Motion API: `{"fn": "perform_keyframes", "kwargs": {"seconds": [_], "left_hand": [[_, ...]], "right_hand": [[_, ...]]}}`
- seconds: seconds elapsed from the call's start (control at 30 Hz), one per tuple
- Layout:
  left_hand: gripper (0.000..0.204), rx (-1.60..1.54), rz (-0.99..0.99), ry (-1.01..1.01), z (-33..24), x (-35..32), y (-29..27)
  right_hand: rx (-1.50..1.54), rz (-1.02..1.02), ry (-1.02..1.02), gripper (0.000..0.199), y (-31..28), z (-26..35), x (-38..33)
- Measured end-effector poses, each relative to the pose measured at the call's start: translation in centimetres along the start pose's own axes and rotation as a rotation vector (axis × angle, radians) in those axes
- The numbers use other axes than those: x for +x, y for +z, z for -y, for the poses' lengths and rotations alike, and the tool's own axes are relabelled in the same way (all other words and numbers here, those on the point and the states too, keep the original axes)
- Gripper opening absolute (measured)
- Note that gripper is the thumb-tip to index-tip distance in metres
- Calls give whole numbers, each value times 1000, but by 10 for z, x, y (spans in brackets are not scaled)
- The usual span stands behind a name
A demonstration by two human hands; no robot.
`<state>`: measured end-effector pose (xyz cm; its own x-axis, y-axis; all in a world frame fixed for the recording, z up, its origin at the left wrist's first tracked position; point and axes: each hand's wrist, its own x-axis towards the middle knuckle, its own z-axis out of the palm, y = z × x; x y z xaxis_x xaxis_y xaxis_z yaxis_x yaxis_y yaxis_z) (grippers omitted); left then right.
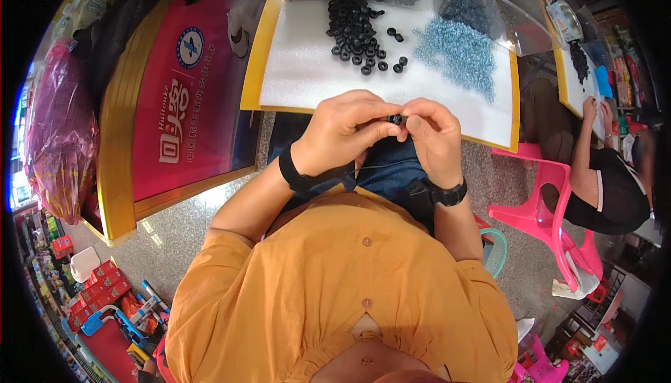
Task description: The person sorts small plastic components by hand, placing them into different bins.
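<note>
An orange buttoned shirt [349, 299] fills the foreground. Above it, over the lap, the left hand [342, 131] and right hand [433, 138] meet, fingertips of both pinching one small black ring [396, 119]. Beyond them, on the white-padded tabletop [307, 68], a pile of black rings [356, 30] and a heap of small blue-grey parts [458, 51] lie loose, so much appears left to handle. No finished pieces are identifiable.

White foam sheet [307, 68] on yellow-edged table [260, 47]
</note>
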<state>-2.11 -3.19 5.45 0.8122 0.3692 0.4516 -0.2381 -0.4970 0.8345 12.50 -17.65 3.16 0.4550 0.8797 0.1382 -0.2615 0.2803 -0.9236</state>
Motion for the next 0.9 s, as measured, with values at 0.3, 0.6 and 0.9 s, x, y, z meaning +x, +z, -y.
{"fn": "perform_keyframes", "kwargs": {"seconds": [0.3, 0.6, 0.9], "left_hand": [[37, 65, 62, 127, 6, 0, -6], [30, -4, -1, 187, 10, -2, 3], [34, 165, 30, 312, 9, 2, -4]], "right_hand": [[336, 223, 365, 39, -15, -7, -1], [513, 245, 331, 38, -7, -11, -6], [390, 263, 342, 36, 0, -2, -4]]}}
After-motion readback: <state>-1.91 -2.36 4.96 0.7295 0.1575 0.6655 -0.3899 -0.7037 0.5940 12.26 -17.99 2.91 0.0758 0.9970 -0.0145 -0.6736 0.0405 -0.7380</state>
